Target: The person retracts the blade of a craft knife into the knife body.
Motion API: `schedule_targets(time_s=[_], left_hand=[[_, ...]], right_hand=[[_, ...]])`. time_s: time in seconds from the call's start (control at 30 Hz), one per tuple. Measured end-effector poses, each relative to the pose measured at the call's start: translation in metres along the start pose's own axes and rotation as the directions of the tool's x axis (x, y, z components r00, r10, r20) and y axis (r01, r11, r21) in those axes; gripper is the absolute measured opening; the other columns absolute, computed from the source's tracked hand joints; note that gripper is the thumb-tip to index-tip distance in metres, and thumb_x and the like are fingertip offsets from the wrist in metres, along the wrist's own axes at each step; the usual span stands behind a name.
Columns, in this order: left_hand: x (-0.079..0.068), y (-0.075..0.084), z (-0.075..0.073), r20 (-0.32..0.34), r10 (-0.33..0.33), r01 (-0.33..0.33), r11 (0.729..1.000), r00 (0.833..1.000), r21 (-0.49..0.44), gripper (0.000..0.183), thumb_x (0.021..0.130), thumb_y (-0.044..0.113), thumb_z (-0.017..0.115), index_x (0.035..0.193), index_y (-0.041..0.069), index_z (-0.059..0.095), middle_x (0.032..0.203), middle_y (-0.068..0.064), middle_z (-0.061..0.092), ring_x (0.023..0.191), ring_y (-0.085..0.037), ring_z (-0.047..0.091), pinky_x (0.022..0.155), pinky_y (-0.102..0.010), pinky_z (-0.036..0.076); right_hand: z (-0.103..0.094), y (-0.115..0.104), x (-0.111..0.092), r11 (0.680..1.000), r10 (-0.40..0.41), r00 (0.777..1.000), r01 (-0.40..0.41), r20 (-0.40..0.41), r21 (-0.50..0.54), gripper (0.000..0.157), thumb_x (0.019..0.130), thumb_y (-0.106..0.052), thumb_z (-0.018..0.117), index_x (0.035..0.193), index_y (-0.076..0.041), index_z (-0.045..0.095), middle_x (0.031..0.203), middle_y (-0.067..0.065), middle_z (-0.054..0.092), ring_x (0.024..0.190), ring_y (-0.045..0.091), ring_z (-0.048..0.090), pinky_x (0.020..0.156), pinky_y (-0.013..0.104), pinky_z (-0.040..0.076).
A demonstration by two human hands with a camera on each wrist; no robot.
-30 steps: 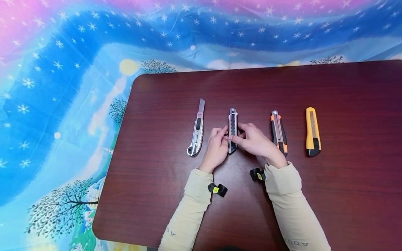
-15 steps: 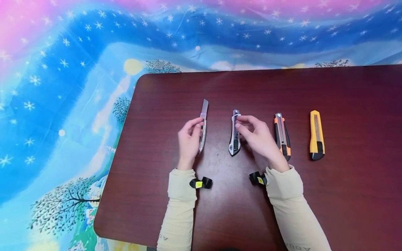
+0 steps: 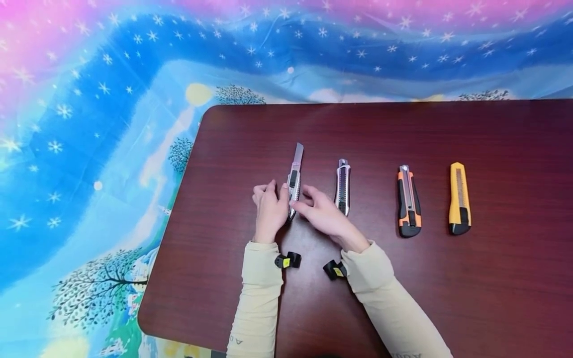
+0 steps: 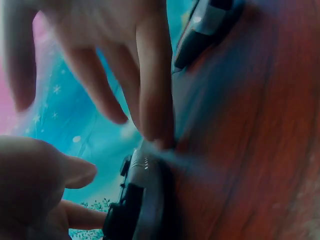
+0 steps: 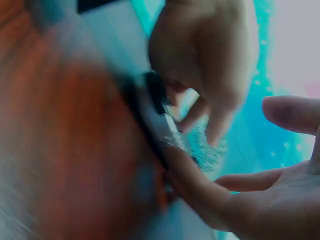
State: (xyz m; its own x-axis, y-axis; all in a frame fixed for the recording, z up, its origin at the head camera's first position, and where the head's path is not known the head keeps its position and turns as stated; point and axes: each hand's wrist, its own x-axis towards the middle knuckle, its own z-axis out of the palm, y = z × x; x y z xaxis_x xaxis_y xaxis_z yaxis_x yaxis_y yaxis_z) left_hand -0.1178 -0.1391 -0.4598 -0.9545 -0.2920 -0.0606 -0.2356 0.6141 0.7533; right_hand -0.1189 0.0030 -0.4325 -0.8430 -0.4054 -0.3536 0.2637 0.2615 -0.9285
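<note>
A silver utility knife (image 3: 293,179) with a long stretch of blade out lies at the left of the row. My left hand (image 3: 271,209) is at its left side, thumb along the handle and fingers spread. From the right, my right hand (image 3: 321,211) reaches to the lower handle, its fingertips right at the edge. In the left wrist view the knife handle (image 4: 152,192) lies between the two hands. The right wrist view, blurred, has a right finger (image 5: 192,182) against the knife. A second silver-and-black utility knife (image 3: 342,184) lies just beyond my right hand, its lower end partly hidden.
Farther right on the dark wood table (image 3: 501,278) lie an orange-and-black utility knife (image 3: 408,199) and a yellow utility knife (image 3: 458,196). A snowflake-patterned cloth (image 3: 147,99) hangs behind the table and along its left side.
My left hand moved left from the second knife to the leftmost one. My right hand then left the second knife and came left to join it. The head view shifted slightly.
</note>
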Motion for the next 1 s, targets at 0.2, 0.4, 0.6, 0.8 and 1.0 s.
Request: schedule_targets(time_s=[0.2,0.4,0.6,0.8,1.0], left_hand=[[-0.003,0.002,0.005,0.031,0.045,-0.047,0.997,0.998,0.054,0.048,0.096,0.027,0.052,0.131,-0.005,0.055,0.122,-0.024,0.047,0.113,-0.041,0.04,0.099,-0.051,0.037],[-0.005,0.003,0.009,0.036,0.066,-0.067,0.997,0.997,0.028,0.042,0.094,0.023,0.053,0.127,-0.002,0.059,0.123,-0.023,0.047,0.115,-0.04,0.04,0.097,-0.054,0.038],[-0.006,0.006,0.01,0.025,0.087,-0.086,0.996,0.996,-0.032,0.039,0.092,0.019,0.054,0.125,-0.001,0.061,0.115,-0.022,0.052,0.112,-0.036,0.045,0.095,-0.049,0.04],[-0.002,0.01,0.0,0.156,-0.002,0.05,0.951,0.988,-0.305,0.044,0.094,0.017,0.057,0.137,0.016,0.055,0.115,-0.015,0.068,0.098,-0.018,0.064,0.082,-0.028,0.051],[-0.004,0.012,-0.005,0.38,0.096,0.222,0.673,0.92,-0.706,0.065,0.092,-0.006,0.051,0.149,0.022,0.038,0.127,-0.021,0.057,0.087,-0.015,0.065,0.071,-0.026,0.057]], right_hand=[[0.006,0.005,0.003,0.993,-0.004,1.0,0.002,0.019,0.117,0.066,0.097,-0.023,0.057,0.149,0.004,0.026,0.137,0.023,0.054,0.127,0.028,0.054,0.11,0.041,0.042],[0.004,0.005,0.004,0.977,-0.005,1.0,-0.002,0.031,0.213,0.065,0.097,-0.02,0.056,0.148,0.006,0.025,0.148,0.022,0.041,0.131,0.03,0.049,0.11,0.04,0.043],[0.003,0.004,0.005,0.959,-0.004,0.999,-0.007,0.038,0.282,0.061,0.098,-0.015,0.054,0.148,0.006,0.025,0.152,0.021,0.035,0.129,0.032,0.05,0.104,0.042,0.048],[-0.003,-0.001,0.001,0.943,-0.04,0.999,0.037,0.003,0.332,0.061,0.096,-0.008,0.054,0.149,0.005,0.025,0.153,0.02,0.035,0.127,0.033,0.051,0.1,0.043,0.051],[-0.02,-0.005,-0.005,0.959,-0.102,0.993,0.114,-0.06,0.259,0.061,0.096,-0.011,0.055,0.149,0.005,0.026,0.151,0.023,0.037,0.115,0.035,0.06,0.099,0.044,0.052]])
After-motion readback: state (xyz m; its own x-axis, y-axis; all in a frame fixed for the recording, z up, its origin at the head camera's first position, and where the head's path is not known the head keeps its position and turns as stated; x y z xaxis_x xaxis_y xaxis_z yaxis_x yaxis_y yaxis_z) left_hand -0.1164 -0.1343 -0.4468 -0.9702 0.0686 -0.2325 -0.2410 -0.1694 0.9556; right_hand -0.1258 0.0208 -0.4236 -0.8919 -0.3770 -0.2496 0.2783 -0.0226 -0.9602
